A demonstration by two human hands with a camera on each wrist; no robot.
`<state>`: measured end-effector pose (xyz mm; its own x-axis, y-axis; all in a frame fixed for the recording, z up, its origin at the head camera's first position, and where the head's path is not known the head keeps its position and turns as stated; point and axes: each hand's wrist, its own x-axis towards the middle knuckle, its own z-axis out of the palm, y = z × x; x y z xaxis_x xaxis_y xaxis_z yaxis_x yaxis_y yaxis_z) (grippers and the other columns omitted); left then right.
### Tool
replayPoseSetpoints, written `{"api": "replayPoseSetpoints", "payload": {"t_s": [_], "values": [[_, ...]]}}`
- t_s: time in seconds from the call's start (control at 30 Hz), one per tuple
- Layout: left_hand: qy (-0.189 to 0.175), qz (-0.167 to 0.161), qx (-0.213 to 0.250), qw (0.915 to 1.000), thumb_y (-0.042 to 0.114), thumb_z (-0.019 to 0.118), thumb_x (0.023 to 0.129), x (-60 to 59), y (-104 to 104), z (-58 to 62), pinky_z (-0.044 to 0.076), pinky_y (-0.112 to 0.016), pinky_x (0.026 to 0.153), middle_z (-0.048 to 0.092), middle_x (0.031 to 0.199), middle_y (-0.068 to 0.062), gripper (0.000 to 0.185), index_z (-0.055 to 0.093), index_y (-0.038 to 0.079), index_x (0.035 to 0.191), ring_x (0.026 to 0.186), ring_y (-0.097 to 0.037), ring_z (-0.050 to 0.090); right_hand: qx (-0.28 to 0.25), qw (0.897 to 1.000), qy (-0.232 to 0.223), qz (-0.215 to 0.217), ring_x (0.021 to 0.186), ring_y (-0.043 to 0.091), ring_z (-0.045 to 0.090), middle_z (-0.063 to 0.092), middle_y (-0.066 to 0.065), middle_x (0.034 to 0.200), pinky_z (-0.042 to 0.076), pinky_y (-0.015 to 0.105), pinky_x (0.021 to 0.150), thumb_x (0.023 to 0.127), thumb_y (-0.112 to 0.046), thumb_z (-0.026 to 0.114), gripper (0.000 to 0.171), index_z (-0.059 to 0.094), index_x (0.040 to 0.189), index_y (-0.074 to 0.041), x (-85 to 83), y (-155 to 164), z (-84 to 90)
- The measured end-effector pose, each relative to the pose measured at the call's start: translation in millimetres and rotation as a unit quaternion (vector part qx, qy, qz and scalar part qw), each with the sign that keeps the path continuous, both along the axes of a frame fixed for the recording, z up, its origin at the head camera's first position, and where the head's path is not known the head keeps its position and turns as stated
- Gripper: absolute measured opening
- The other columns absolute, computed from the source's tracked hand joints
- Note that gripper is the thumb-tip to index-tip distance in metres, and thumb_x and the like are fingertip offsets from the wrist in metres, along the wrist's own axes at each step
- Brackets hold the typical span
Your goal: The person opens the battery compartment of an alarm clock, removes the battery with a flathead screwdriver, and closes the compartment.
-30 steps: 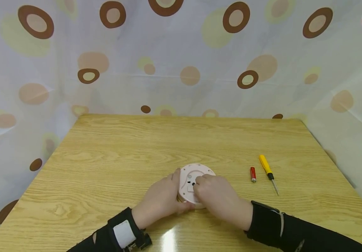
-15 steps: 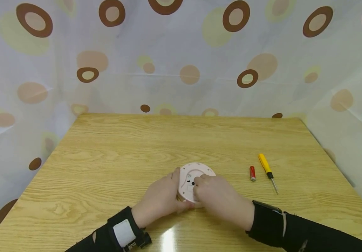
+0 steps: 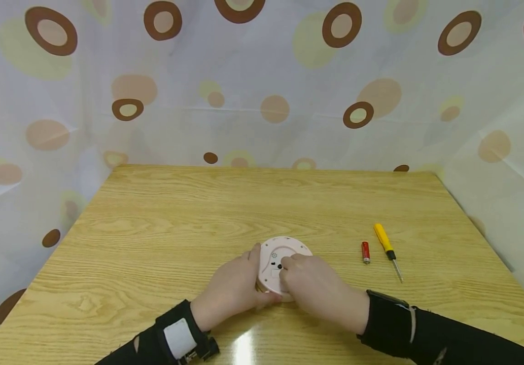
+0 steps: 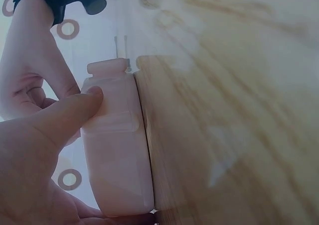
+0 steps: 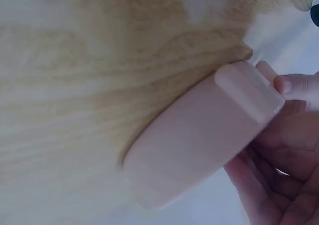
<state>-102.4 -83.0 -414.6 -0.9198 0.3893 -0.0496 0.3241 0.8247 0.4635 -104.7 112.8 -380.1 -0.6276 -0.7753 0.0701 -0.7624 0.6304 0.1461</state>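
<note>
A round pale pink alarm clock (image 3: 268, 281) lies with its back upward on the wooden table, showing speaker holes and small black knobs. My left hand (image 3: 232, 284) grips its left rim; in the left wrist view the thumb (image 4: 89, 101) presses the thick side wall below a raised tab (image 4: 107, 66). On the right part of the clock's back rests my right hand (image 3: 314, 284), fingers curled downward. Its fingertips are hidden, and I cannot tell whether they pinch anything. The right wrist view shows the side of the clock (image 5: 184, 140) close against the tabletop.
To the right lies a red battery (image 3: 365, 252), and beyond it a screwdriver (image 3: 387, 246) with a yellow handle. A patterned curtain (image 3: 243, 101) hangs behind the table (image 3: 175, 203) and along both sides.
</note>
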Motion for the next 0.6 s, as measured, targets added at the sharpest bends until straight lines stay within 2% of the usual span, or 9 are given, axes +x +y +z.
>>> {"api": "replayPoseSetpoints", "payload": {"t_s": [0.07,0.27,0.5,0.6], "values": [[-0.002,-0.001,0.001,1.0000,0.056,0.089,0.079,0.1,0,0.1,0.061,-0.047,0.096,0.065,0.141,-0.027,0.117,0.034,-0.011,0.159,0.121,-0.037,0.070,0.002,1.000,-0.011,-0.003,0.066,0.011,0.054,0.058,-0.002,0.075,0.050,0.026,0.055,0.080,-0.008,0.086,0.012,0.075,0.078,-0.010,-1.1,1,1.7],[-0.004,-0.004,-0.006,1.0000,0.058,0.089,0.079,0.4,1,-0.2,0.059,-0.048,0.100,0.061,0.147,-0.027,0.119,0.034,-0.012,0.159,0.127,-0.039,0.068,-0.009,0.999,-0.037,-0.017,0.064,0.012,0.051,0.056,-0.003,0.072,0.045,0.025,0.055,0.088,-0.015,0.082,0.016,0.073,0.077,-0.010,2.0,8,10.9],[-0.007,-0.002,-0.006,1.0000,0.059,0.088,0.080,0.3,0,0.3,0.060,-0.048,0.099,0.061,0.147,-0.029,0.121,0.033,-0.013,0.160,0.127,-0.039,0.068,-0.016,1.000,-0.018,-0.004,0.068,0.012,0.051,0.062,-0.002,0.078,0.047,0.024,0.060,0.086,-0.024,0.086,0.021,0.071,0.082,-0.010,7.0,21,17.2],[-0.005,-0.001,-0.007,1.0000,0.059,0.088,0.080,0.2,0,0.8,0.061,-0.048,0.098,0.062,0.145,-0.030,0.121,0.033,-0.013,0.159,0.126,-0.039,0.068,-0.008,1.000,-0.004,0.001,0.073,0.015,0.057,0.067,0.002,0.085,0.053,0.027,0.065,0.085,-0.030,0.088,0.028,0.072,0.089,-0.007,8.7,28,18.0]]}}
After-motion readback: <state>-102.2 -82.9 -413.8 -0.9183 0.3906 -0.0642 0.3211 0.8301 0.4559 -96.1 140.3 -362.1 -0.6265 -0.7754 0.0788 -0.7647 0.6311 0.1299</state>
